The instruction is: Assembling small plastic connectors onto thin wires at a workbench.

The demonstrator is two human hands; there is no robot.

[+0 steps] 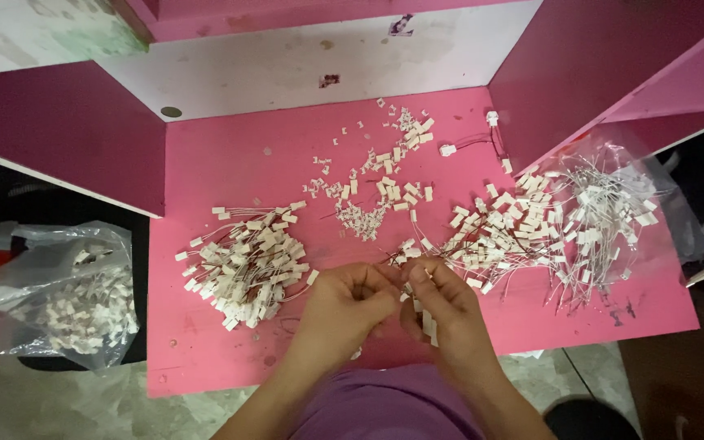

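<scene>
The left hand [342, 303] and right hand [442, 305] meet over the near edge of the pink table [230, 159], fingertips pinched together around a small white connector [407, 275] with thin wires. The left hand is curled closed, its thumb and forefinger pressing toward the right. The right hand is closed too, gripping a short row of white connectors [427, 320] against its palm; that row runs lengthwise down the hand, toward the person. Which way the pinched connector itself points is too small to tell.

Just left of the hands lies a dense heap of wired connectors [246, 261]: blocky white plastic pieces on fine reddish wires, tangled in all directions. To the right spreads a wider heap [507, 224] of the same, wires fanning outward. Beyond the hands, small loose white plastic bits [376, 183] are scattered across the matte tabletop. At the far right a clear crinkled bag [613, 208] holds more connectors on pale wires. A second clear bag [75, 297] of white pieces sits off the table to the left. A lone red-and-black wired pair [470, 143] lies near the back wall.
</scene>
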